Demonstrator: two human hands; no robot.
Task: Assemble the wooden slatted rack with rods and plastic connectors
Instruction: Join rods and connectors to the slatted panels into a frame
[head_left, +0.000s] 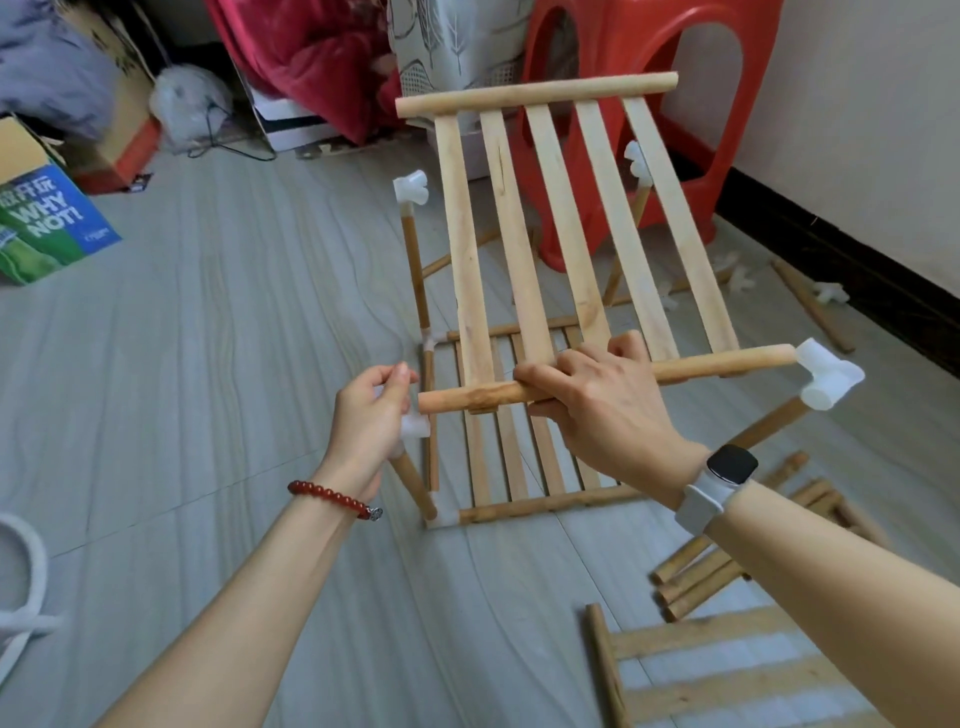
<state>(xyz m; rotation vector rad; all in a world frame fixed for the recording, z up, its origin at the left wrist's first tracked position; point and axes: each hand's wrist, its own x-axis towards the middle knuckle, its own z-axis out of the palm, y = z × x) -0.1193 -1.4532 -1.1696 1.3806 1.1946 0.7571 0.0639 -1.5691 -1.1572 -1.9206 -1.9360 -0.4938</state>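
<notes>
A person's right hand (597, 395) wraps its fingers over the near rail (597, 382) of a wooden slatted shelf (566, 228), holding the panel tilted above the half-built rack. The rail's long axis runs left to right across the view. Its right end is already seated in a white plastic connector (831, 376); its bare left end (431, 402) points straight at the left hand (371, 415), which lies just beside it. That hand curls around a second white connector (415, 427) capping a leaning rod (413, 486), so the left hand is the nearer one for what looks like the next step: pushing that end into its socket. Below the shelf, a lower slatted tier (524, 467) lies on the floor. Well left of the shelf, a green-and-blue box (47, 228) reads "WHY NOT!"; its smaller lettering cannot be made out.
</notes>
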